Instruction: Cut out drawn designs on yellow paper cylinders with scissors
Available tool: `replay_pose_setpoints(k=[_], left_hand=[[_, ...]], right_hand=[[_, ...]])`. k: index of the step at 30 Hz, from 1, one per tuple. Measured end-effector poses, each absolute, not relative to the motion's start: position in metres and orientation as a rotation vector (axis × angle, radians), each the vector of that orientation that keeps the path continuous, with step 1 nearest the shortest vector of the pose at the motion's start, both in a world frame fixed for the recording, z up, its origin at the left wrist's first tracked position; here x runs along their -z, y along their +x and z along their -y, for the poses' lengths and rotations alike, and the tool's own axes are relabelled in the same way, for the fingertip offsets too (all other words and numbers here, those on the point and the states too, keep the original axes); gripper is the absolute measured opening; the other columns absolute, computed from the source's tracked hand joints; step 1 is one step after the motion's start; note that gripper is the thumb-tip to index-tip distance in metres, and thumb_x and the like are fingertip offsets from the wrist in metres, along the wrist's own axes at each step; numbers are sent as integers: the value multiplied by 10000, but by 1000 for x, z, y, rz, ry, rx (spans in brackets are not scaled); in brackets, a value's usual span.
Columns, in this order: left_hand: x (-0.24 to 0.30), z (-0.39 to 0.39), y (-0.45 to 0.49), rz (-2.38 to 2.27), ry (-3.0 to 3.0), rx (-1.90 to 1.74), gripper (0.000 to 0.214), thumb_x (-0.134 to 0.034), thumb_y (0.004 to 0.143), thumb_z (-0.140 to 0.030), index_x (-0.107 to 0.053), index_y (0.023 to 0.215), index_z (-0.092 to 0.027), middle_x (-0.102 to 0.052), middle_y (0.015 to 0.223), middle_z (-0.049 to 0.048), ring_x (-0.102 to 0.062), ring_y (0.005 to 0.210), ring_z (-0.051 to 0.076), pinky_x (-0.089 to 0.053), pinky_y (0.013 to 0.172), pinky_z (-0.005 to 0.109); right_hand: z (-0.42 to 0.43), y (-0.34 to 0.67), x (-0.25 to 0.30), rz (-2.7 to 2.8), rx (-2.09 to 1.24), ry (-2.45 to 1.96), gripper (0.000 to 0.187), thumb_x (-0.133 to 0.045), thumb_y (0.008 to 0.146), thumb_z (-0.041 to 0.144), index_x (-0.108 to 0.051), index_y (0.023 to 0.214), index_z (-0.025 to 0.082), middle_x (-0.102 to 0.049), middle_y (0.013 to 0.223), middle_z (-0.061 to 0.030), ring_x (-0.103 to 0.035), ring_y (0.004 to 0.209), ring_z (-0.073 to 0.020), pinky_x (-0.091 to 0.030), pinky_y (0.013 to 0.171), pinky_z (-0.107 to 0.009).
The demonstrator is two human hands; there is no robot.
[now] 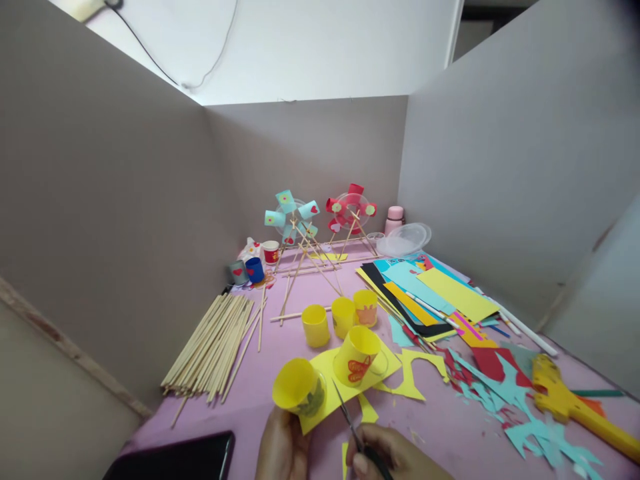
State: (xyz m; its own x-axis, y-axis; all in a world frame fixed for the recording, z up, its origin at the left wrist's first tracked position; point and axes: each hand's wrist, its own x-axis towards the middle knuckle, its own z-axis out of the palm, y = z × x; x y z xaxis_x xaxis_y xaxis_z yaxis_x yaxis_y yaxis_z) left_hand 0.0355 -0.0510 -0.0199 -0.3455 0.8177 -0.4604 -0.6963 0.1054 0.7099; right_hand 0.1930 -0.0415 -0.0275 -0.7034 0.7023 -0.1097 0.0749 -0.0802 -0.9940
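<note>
Far wheels (pixel 290 208) are assembled; cutting seems unfinished, yellow paper (pixel 326 368) being pinched by left hand (pixel 283 445), scissors (pixel 351 424) gripped by right hand (pixel 387 450).

No text seems legible from here.

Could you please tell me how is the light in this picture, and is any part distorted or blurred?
Head view: soft light, no strong glare on the yellow cups; head view: white wall looks nearly washed out; head view: side panels lean outward, probably wide-angle distortion; head view: top right corner is dark and blurry.
</note>
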Motion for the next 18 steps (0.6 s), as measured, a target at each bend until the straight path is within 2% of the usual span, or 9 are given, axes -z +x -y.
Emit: replay_pose_setpoints(k=[3,9,18], left_hand=[[20,51,37,-1120,144,-1566,310,-506,731,-37,-686,975,-107,-780,761,75,-712,844,249,-555,820,366],[20,53,40,-1085,162,-1576,333,-543,719,-56,-675,1019,-118,-784,811,81,-715,842,266,-563,802,375],[17,54,40,-1123,200,-1567,358,-570,693,-41,-671,1028,-119,-785,800,86,-723,804,269,-574,769,360]], right_hand=[[41,191,30,1766,-1793,-833,628,-462,648,819,-473,745,198,-449,667,7,-421,600,-132,-323,527,-216],[40,193,38,1786,-1730,-820,564,-463,713,767,-470,734,204,-423,670,19,-408,600,-127,-318,536,-214],[41,195,29,1769,-1722,-904,536,-561,649,734,-422,670,217,-364,595,47,-346,564,-122,-270,497,-218]])
